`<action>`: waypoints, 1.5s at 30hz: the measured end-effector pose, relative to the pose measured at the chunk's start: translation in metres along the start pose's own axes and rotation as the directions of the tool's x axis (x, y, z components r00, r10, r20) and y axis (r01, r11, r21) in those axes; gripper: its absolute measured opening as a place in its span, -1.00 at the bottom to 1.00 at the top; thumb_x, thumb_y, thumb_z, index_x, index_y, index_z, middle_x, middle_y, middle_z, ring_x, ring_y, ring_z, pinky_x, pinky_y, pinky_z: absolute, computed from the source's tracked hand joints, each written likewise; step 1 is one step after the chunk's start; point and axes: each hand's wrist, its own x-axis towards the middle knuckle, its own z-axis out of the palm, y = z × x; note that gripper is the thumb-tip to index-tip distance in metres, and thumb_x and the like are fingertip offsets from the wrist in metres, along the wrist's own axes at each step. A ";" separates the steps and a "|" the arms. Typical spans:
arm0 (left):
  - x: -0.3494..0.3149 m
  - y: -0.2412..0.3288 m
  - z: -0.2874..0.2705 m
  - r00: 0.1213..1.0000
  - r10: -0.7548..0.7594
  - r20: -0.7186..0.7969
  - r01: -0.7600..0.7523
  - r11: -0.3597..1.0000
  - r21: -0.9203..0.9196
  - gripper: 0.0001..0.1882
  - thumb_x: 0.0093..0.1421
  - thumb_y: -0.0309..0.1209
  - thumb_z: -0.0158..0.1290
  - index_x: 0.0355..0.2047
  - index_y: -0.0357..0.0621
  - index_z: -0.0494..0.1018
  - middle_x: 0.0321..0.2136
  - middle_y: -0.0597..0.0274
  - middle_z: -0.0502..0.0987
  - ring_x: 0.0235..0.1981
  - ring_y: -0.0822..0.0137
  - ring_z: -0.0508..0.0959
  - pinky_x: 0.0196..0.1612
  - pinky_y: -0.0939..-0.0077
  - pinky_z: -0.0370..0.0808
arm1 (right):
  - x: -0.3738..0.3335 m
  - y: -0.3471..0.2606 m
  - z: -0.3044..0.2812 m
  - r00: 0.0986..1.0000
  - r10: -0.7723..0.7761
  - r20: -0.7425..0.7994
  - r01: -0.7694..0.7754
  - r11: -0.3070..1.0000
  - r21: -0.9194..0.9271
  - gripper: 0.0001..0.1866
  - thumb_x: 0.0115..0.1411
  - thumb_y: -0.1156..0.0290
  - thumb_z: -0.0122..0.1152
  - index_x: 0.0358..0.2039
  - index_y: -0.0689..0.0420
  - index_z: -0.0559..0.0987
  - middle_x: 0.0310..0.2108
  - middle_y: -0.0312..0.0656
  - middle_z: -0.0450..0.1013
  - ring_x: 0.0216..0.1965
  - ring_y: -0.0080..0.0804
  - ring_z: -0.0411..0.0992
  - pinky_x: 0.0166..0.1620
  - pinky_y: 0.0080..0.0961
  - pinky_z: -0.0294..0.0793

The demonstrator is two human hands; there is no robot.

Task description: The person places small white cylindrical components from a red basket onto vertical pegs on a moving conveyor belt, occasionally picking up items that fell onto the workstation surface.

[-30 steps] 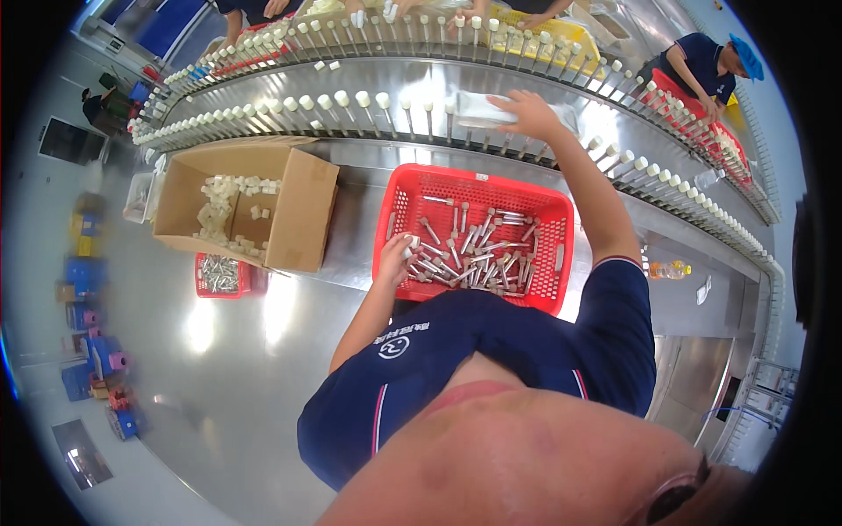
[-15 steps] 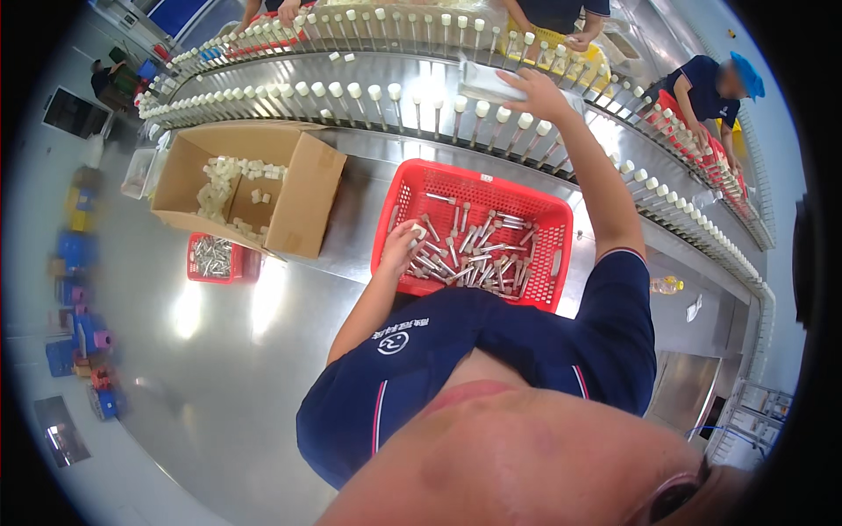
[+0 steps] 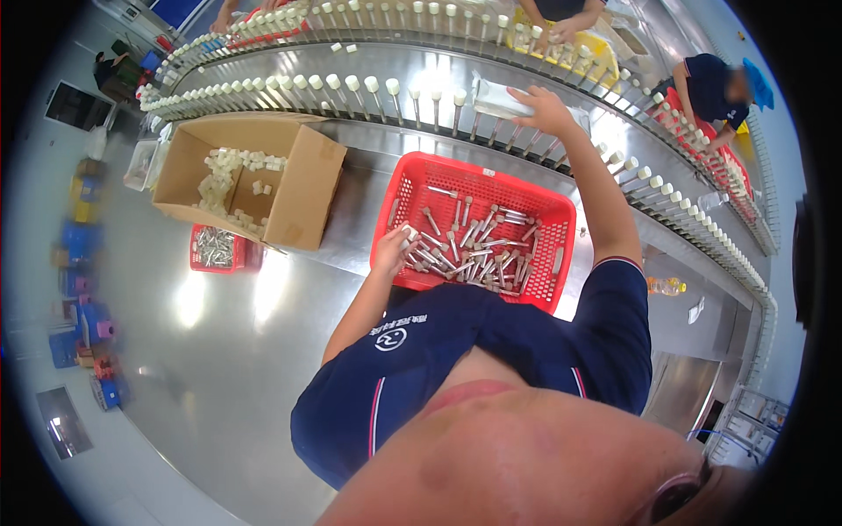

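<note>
My right hand (image 3: 541,110) reaches over the near row of upright pins, its fingers closed on the right end of a whitish flat block (image 3: 498,98). The block lies over the tops of several pins, hiding their white caps (image 3: 392,86). My left hand (image 3: 391,251) is closed at the left side of a red perforated basket (image 3: 487,173), pinching a small white cap (image 3: 410,232). Inside the basket lie many loose metal rods with brownish tips (image 3: 478,237).
An open cardboard box (image 3: 304,188) with white caps stands left of the basket. A small red basket (image 3: 212,268) of metal parts is below it. Curved conveyor rows run across the back, where other people work. A bottle (image 3: 667,286) lies at the right.
The whitish block and my right hand sit slightly lower, the block further right along the pin row. My left hand stays by the basket with the cap. The view has shifted a little.
</note>
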 end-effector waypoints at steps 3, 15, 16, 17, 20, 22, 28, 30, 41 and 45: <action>0.003 0.004 0.007 1.000 0.003 -0.004 -0.003 0.998 0.070 -0.58 0.20 -0.44 -0.01 0.07 -0.28 0.27 -0.24 0.10 0.51 -0.22 0.22 0.55 -0.11 0.44 0.50 | -0.020 0.010 -0.005 0.998 0.049 0.031 -0.047 0.998 -0.037 -0.27 -0.06 0.02 0.26 0.18 -0.28 0.29 -0.27 -0.09 0.34 -0.18 -0.11 0.33 -0.14 -0.27 0.32; 0.015 0.008 0.025 0.997 0.001 0.077 0.003 0.999 -0.052 -0.65 0.22 -0.39 -0.01 -0.01 -0.25 0.32 -0.31 0.16 0.51 -0.27 0.25 0.57 -0.21 0.59 0.57 | 0.008 0.012 -0.055 0.987 -0.073 -0.142 0.074 0.997 0.004 -0.29 -0.02 0.02 0.23 0.19 -0.24 0.28 -0.28 -0.04 0.34 -0.22 -0.09 0.33 -0.13 -0.27 0.31; 0.014 0.008 0.028 0.997 0.000 0.077 0.004 0.999 -0.051 -0.65 0.22 -0.39 -0.01 -0.01 -0.25 0.32 -0.31 0.16 0.51 -0.27 0.25 0.57 -0.21 0.59 0.57 | 0.018 0.005 -0.053 0.987 -0.072 -0.142 0.073 0.997 0.005 -0.29 -0.02 0.02 0.23 0.19 -0.24 0.28 -0.28 -0.04 0.34 -0.22 -0.09 0.33 -0.13 -0.27 0.31; 0.013 0.009 0.030 0.996 0.001 0.089 0.002 0.999 -0.035 -0.66 0.22 -0.39 -0.01 -0.02 -0.24 0.32 -0.31 0.18 0.51 -0.27 0.27 0.57 -0.21 0.59 0.57 | 0.028 -0.003 -0.049 0.991 -0.076 -0.112 0.077 0.997 0.004 -0.28 -0.03 0.00 0.23 0.19 -0.24 0.27 -0.29 -0.04 0.34 -0.22 -0.09 0.33 -0.13 -0.27 0.31; 0.012 0.008 0.030 0.995 0.005 0.096 -0.004 1.000 -0.012 -0.67 0.21 -0.38 0.00 -0.03 -0.21 0.33 -0.30 0.21 0.51 -0.28 0.31 0.57 -0.23 0.61 0.57 | 0.038 -0.008 -0.016 0.993 -0.096 -0.071 0.099 0.995 0.029 -0.26 -0.05 0.00 0.25 0.18 -0.22 0.29 -0.32 -0.05 0.33 -0.23 -0.09 0.32 -0.14 -0.26 0.31; 0.012 0.006 0.025 0.998 -0.015 0.060 0.018 0.998 -0.057 -0.67 0.21 -0.41 -0.01 -0.03 -0.25 0.34 -0.30 0.16 0.52 -0.24 0.23 0.57 -0.18 0.49 0.55 | 0.038 -0.007 -0.005 0.992 -0.114 -0.061 0.117 0.992 0.053 -0.26 -0.06 0.01 0.26 0.18 -0.19 0.30 -0.34 -0.05 0.32 -0.26 -0.08 0.31 -0.15 -0.26 0.30; 0.019 -0.010 0.009 0.997 -0.054 0.053 0.054 0.999 -0.005 -0.71 0.20 -0.41 0.01 -0.08 -0.24 0.36 -0.30 0.17 0.51 -0.23 0.23 0.55 -0.12 0.44 0.54 | -0.010 0.008 -0.003 0.999 -0.017 -0.046 0.016 1.000 -0.022 -0.26 -0.07 -0.03 0.26 0.17 -0.30 0.29 -0.26 -0.12 0.34 -0.18 -0.13 0.32 -0.12 -0.27 0.29; 0.019 -0.012 0.012 0.994 -0.070 0.088 0.069 0.997 0.015 -0.73 0.20 -0.41 0.01 -0.10 -0.24 0.37 -0.30 0.17 0.50 -0.23 0.24 0.55 -0.12 0.43 0.54 | -0.028 0.015 -0.004 0.998 -0.002 -0.059 0.000 1.000 -0.020 -0.26 -0.07 -0.01 0.27 0.17 -0.30 0.29 -0.26 -0.12 0.34 -0.18 -0.13 0.32 -0.12 -0.28 0.28; 0.014 -0.007 0.034 0.992 -0.090 0.085 0.086 0.995 0.050 -0.71 0.21 -0.41 -0.01 -0.08 -0.22 0.38 -0.30 0.17 0.53 -0.23 0.27 0.56 -0.17 0.50 0.55 | -0.047 0.016 -0.036 0.992 0.018 -0.126 -0.020 1.000 -0.018 -0.26 -0.07 0.04 0.29 0.18 -0.27 0.29 -0.28 -0.11 0.33 -0.19 -0.13 0.31 -0.08 -0.30 0.28; 0.001 -0.006 0.033 0.993 -0.093 0.077 0.089 0.995 0.056 -0.73 0.21 -0.41 -0.03 -0.09 -0.20 0.39 -0.29 0.19 0.53 -0.23 0.30 0.56 -0.19 0.55 0.55 | -0.001 -0.008 -0.032 0.976 -0.089 -0.198 0.086 0.996 -0.025 -0.26 -0.05 -0.01 0.25 0.18 -0.27 0.28 -0.26 -0.08 0.34 -0.18 -0.10 0.32 -0.07 -0.28 0.28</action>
